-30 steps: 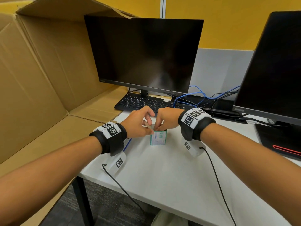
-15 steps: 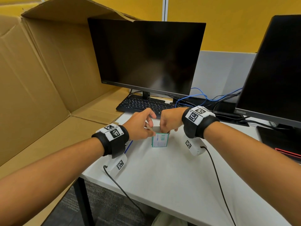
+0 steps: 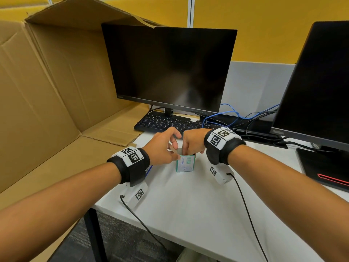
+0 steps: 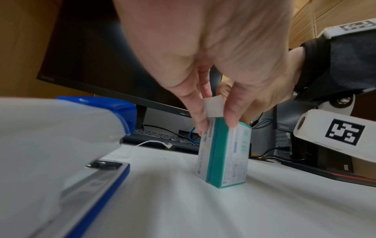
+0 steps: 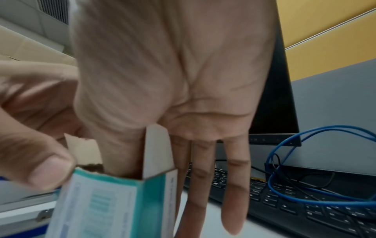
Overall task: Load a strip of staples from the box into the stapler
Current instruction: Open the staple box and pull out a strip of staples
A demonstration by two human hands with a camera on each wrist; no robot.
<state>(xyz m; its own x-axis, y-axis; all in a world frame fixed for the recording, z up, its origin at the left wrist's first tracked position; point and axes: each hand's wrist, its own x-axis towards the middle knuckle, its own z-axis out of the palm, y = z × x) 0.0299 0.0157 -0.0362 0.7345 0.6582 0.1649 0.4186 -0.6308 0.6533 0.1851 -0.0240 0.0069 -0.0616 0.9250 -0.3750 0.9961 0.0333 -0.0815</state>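
Observation:
The small teal and white staple box (image 3: 185, 163) stands upright on the white table (image 3: 188, 214), its top flaps open. My left hand (image 3: 174, 155) pinches the box's top between thumb and finger, as the left wrist view shows (image 4: 216, 127). My right hand (image 3: 189, 151) is over the opening. Its thumb (image 5: 122, 154) dips inside the box (image 5: 114, 206) and its other fingers point straight down behind it. What the thumb touches inside is hidden. The blue and white stapler (image 4: 61, 136) lies on the table just left of the box, under my left wrist.
A black keyboard (image 3: 166, 122) and a dark monitor (image 3: 170, 69) sit right behind the hands. Blue cables (image 3: 226, 114) run toward a second monitor (image 3: 317, 87) at the right. A large open cardboard box (image 3: 47, 91) walls off the left side.
The top of the staple box has been opened and my right thumb has gone down into it. My left hand has kept its hold on the box's top.

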